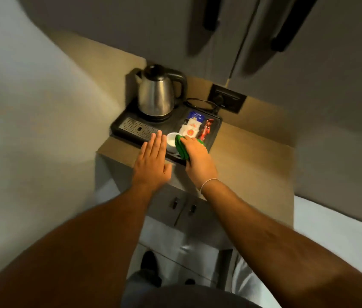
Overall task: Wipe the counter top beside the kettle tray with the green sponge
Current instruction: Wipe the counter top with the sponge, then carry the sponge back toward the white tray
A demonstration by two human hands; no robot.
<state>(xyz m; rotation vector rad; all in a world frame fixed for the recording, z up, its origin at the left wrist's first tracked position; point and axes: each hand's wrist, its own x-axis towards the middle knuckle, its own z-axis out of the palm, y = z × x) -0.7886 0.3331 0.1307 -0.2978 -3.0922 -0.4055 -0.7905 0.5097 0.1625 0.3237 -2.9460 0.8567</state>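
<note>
A green sponge (181, 148) is gripped in my right hand (197, 158), held over the front edge of the black kettle tray (214, 132). My left hand (153, 162) hovers flat with fingers together and thumb apart, holding nothing, over the tray's front left edge. A steel kettle (156, 93) stands at the tray's back left. The tan counter top (249, 156) stretches to the right of the tray.
A white cup (171, 140) and several sachets (192, 127) lie in the tray. A black cord (200, 103) runs to a wall socket (227, 97). Cabinet doors with dark handles (212, 13) hang above. Cupboard doors (182, 207) sit below the counter.
</note>
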